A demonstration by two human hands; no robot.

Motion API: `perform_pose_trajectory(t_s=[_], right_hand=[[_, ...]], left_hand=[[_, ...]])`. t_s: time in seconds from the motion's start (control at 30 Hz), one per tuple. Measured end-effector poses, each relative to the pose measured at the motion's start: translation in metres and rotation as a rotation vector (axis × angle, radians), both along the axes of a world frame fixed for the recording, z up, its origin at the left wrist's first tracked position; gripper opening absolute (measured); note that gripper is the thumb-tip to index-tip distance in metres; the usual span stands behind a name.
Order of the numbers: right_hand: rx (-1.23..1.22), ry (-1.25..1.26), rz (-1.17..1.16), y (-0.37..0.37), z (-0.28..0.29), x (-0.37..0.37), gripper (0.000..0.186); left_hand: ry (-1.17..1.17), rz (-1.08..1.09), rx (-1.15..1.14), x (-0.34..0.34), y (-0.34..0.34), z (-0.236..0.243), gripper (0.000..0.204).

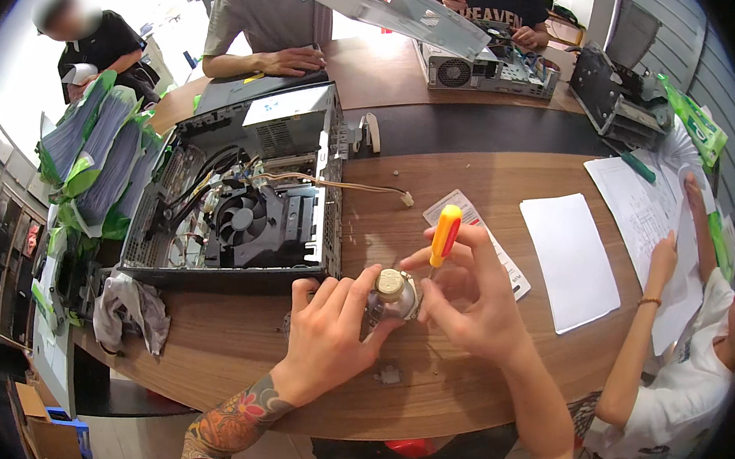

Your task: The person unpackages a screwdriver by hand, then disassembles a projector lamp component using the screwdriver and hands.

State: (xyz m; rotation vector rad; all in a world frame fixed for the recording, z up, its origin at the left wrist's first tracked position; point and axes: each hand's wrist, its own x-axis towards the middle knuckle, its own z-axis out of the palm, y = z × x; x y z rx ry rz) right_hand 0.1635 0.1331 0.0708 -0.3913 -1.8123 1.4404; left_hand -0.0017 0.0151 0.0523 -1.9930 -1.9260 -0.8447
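Observation:
My left hand (331, 328) curls round a small clear jar-like thing with a round beige top (392, 285) and steadies it on the table; its exact kind I cannot make out. Close beside it, my right hand (476, 294) grips a screwdriver (445, 236) with a yellow and red handle. The screwdriver stands nearly upright, handle on top, and its thin shaft runs down between my thumb and fingers. Its tip is hidden near the jar-like thing's right side. Small scraps lie on the wood just in front.
Left of my hands stands an opened computer case (239, 219), its cable with a white plug (407, 199) reaching over the table. White paper sheets (570, 263) and a printed card (471, 229) lie rightward. Another person's arm (644, 338) rests at right; more people work across the table (510, 172).

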Motion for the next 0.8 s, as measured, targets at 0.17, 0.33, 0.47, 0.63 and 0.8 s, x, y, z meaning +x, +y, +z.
perform_pose_trajectory(t_s=[0.17,0.33,0.47,0.63,0.8], right_hand=[[-0.019,0.059,0.009,-0.003,-0.003,0.0,0.041],[-0.208,0.006,0.099,0.001,0.009,0.008,0.039],[-0.125,0.01,0.08,-0.001,0.016,0.006,0.031],[-0.236,0.045,0.096,-0.003,0.015,0.004,0.021],[-0.206,0.064,0.098,-0.01,0.01,-0.002,0.013]], left_hand=[[-0.011,-0.015,-0.013,0.001,0.001,0.001,0.07],[-0.029,-0.025,-0.031,0.001,0.0,0.002,0.07],[-0.029,-0.013,-0.036,0.0,-0.001,0.002,0.069],[-0.005,-0.07,0.003,0.003,0.0,0.003,0.066],[-0.004,-0.075,-0.043,0.004,-0.002,0.004,0.068]])
